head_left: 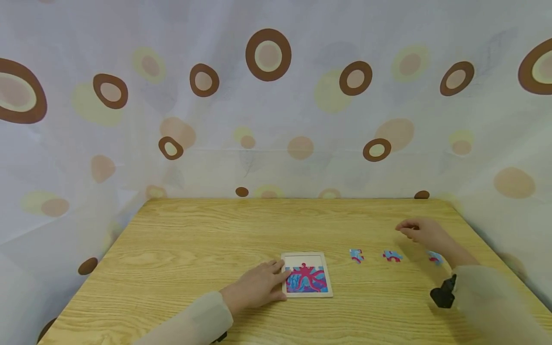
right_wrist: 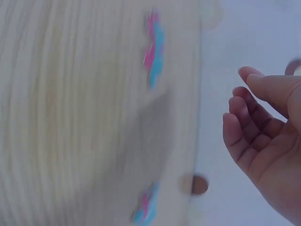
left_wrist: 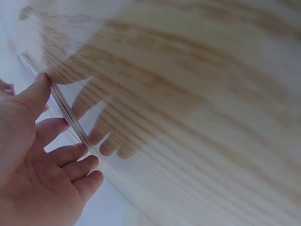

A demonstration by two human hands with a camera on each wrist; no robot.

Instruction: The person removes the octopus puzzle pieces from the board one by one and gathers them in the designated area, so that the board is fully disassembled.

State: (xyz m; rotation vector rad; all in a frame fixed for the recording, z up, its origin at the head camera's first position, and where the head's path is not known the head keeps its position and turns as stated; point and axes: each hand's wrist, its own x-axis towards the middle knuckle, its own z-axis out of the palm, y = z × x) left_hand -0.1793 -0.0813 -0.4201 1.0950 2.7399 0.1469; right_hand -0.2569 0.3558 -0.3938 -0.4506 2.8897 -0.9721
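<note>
A square wooden puzzle tray (head_left: 328,282) lies on the table, with a pink octopus picture (head_left: 307,280) across its lower part and pale bare board above. My left hand (head_left: 263,283) rests against the tray's left side. In the left wrist view, its fingertips (left_wrist: 81,149) touch along the tray's edge without wrapping round it. My right hand (head_left: 427,235) hovers above the table at the right, fingers loosely bent. Nothing shows between the thumb and fingers of that right hand (right_wrist: 268,127) in the right wrist view.
Three loose blue-and-pink jigsaw pieces lie in a row right of the tray: a left piece (head_left: 356,256), a middle piece (head_left: 392,256) and a right piece (head_left: 435,258) partly behind my right forearm. A patterned curtain (head_left: 276,120) surrounds the wooden table (head_left: 207,230) at the back and sides.
</note>
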